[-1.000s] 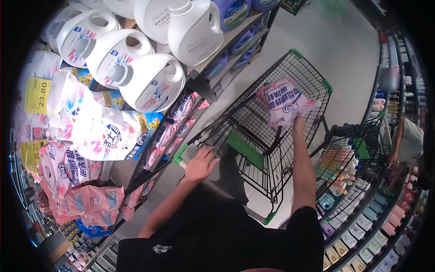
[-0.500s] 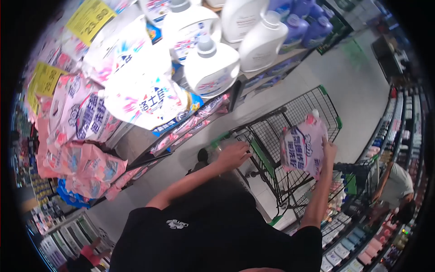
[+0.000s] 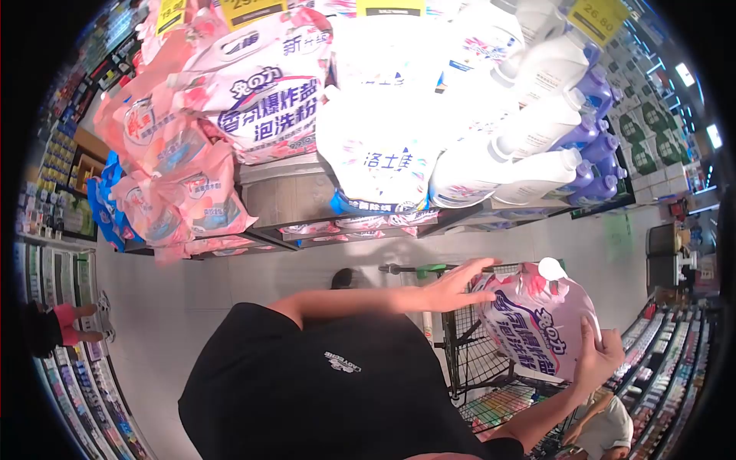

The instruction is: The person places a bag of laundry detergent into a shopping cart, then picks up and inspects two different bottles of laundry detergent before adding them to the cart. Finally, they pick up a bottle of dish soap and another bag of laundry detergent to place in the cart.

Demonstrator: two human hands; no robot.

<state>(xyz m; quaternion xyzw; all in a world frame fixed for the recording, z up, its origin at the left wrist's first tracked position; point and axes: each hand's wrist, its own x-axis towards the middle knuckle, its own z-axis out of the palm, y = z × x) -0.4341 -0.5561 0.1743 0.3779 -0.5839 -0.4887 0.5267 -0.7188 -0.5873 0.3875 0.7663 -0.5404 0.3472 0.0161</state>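
Note:
A pink bag of washing powder point(image 3: 537, 322) with purple lettering and a white cap at its top is held over the wire shopping cart point(image 3: 464, 360). My right hand point(image 3: 598, 356) grips its right edge, thumb on the front. My left hand point(image 3: 460, 287) is at the bag's upper left edge, fingers stretched out and apart; whether they touch the bag is hard to tell. Similar pink bags point(image 3: 264, 100) stand on the shelf in front, beside a white bag point(image 3: 379, 146).
White bottles point(image 3: 537, 176) and purple bottles point(image 3: 602, 165) stand at the display's right. Shelves of goods point(image 3: 667, 368) line the right side. One person point(image 3: 609, 425) is at lower right, another point(image 3: 57, 326) at far left.
The view has turned toward the display. My left hand has moved from near the cart handle to the bag's upper left edge. The bag is still in my right hand and now appears larger.

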